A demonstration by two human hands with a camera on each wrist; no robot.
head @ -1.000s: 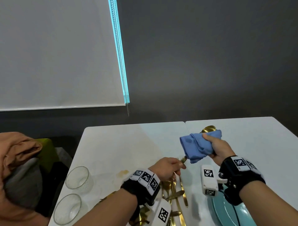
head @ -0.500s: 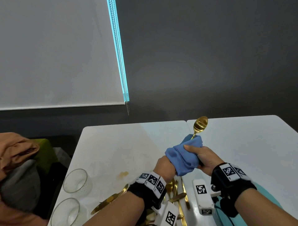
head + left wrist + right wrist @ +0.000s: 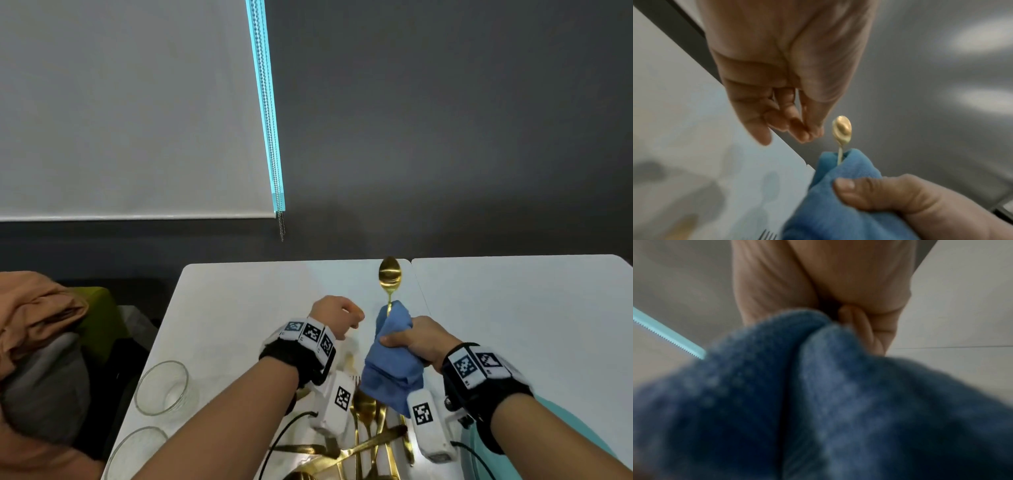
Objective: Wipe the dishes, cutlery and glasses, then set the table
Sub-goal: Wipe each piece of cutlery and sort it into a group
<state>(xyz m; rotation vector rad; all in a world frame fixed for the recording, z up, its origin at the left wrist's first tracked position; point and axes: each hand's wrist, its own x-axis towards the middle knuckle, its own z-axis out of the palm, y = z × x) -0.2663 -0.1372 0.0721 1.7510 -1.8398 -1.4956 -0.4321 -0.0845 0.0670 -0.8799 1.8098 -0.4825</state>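
Blue cloth (image 3: 390, 359) is gripped by the right hand (image 3: 419, 341), wrapped round the handle of a gold spoon (image 3: 389, 274) whose bowl stands upright above it. Nothing is held by the left hand (image 3: 334, 317), its fingers (image 3: 797, 128) loosely curled just beside the spoon. More gold cutlery (image 3: 366, 442) lies below on the white table (image 3: 239, 308), two glasses (image 3: 162, 387) at its left edge.

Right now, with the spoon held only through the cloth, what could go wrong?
1. The gold spoon stands upright, held only by the right hand through the blue cloth; the left hand holds nothing, so a loose grip may drop it.
2. It could land on the cutlery pile below.
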